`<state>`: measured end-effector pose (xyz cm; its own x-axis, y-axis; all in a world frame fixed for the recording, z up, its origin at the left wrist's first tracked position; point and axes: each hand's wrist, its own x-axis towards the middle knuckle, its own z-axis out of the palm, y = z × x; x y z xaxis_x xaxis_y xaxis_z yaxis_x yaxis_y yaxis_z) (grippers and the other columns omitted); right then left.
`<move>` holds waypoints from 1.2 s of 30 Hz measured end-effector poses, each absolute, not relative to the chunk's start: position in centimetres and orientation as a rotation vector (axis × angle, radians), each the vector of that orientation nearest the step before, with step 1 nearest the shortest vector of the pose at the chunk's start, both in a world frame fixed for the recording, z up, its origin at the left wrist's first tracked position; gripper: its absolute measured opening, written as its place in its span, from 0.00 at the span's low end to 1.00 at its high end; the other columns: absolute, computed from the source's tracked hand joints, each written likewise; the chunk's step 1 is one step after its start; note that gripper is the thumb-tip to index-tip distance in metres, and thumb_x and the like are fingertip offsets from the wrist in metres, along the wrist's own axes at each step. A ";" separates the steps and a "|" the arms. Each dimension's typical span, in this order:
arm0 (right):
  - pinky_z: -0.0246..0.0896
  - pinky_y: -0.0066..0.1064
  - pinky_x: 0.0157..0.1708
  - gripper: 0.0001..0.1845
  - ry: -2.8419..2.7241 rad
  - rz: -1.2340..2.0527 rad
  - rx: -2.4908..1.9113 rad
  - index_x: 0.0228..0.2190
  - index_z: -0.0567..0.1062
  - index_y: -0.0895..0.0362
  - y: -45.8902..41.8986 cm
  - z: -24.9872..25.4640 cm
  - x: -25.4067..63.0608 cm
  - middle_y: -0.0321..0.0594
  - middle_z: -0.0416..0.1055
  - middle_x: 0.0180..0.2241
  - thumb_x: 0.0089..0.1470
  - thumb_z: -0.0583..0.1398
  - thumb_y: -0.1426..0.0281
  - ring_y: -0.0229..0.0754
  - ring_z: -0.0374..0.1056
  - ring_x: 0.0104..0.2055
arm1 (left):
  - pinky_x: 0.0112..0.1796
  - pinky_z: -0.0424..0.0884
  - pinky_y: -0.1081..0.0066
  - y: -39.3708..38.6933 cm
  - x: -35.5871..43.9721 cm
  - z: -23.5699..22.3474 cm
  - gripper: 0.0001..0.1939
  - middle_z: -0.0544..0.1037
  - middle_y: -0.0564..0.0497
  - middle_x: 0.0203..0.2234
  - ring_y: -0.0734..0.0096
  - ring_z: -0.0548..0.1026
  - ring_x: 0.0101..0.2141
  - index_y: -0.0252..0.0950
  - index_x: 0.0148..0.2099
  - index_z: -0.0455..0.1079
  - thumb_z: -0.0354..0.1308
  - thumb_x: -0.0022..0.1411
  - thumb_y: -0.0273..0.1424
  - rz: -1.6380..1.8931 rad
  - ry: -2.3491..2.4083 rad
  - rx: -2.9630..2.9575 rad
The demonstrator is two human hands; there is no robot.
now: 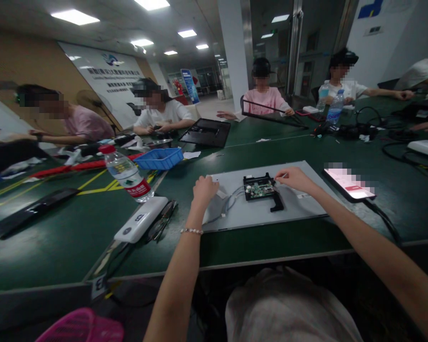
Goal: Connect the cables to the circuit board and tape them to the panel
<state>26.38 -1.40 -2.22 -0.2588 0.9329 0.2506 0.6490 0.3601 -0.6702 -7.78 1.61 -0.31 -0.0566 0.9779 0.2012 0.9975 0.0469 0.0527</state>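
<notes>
A flat grey display panel [231, 216] lies on the green table in front of me. On it sits a black plastic frame [277, 203] with a green circuit board [262, 190] inside, and grey cables [231, 202] run from it to the left. My left hand [205, 189] is closed at the panel's left edge, its fingers curled; what they hold, if anything, is hidden. At the frame's right end, my right hand [295, 178] pinches something small and pale, too small to name.
Left of the panel are a water bottle [128, 173], a white power bank [141, 219], glasses [161, 221] and a blue tray [160, 158]. A lit phone [349, 183] with a cable lies right. Several people work across the table; one holds a black frame [271, 118].
</notes>
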 end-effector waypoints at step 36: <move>0.61 0.32 0.41 0.13 -2.207 0.226 -1.336 0.36 0.78 0.57 -2.3 -2.0 24.6 0.44 0.75 0.38 0.56 0.54 0.69 0.44 0.69 0.40 | 0.27 0.63 0.74 2.3 -8.6 1.2 0.22 0.75 0.51 0.21 0.69 0.71 0.26 0.34 0.27 0.73 0.51 0.55 0.48 -0.501 -1.995 -2.733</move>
